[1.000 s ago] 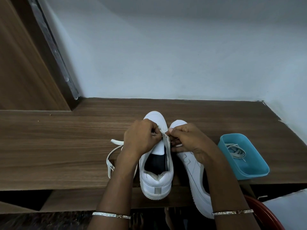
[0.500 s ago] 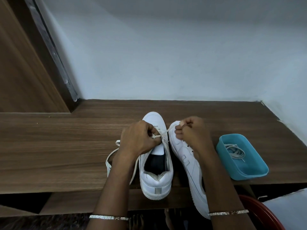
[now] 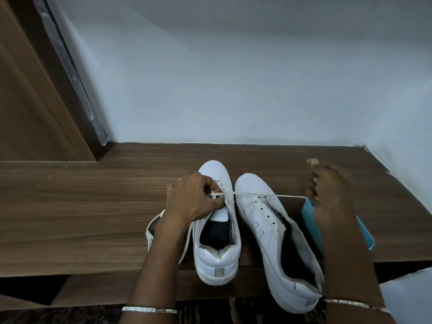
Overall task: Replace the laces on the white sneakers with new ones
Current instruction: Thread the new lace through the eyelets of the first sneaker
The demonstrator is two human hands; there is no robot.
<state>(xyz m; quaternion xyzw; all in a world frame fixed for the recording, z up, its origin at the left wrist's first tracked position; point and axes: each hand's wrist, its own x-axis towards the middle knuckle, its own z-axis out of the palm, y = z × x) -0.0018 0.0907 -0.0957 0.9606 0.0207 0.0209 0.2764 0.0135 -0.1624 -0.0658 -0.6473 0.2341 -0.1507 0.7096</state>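
Observation:
Two white sneakers stand side by side on the wooden shelf point(image 3: 81, 206), toes away from me. My left hand point(image 3: 194, 199) pinches the lace at the eyelets of the left sneaker point(image 3: 217, 251). A white lace point(image 3: 264, 195) runs taut from those eyelets, across the right sneaker point(image 3: 271, 232), to my right hand point(image 3: 327, 190), which grips its end out to the right. The right sneaker has no lace in its eyelets. The lace's other end loops point(image 3: 152, 230) on the shelf beside my left wrist.
A teal plastic tray point(image 3: 364, 232) sits right of the sneakers, mostly hidden behind my right forearm. A pale wall closes the shelf's back and right side. A wooden panel point(image 3: 30, 101) rises at the far left. Both sneaker heels overhang the shelf's front edge.
My right hand has swept right from the left sneaker's eyelets to above the teal tray, drawing the lace out taut. My left hand stays at the eyelets.

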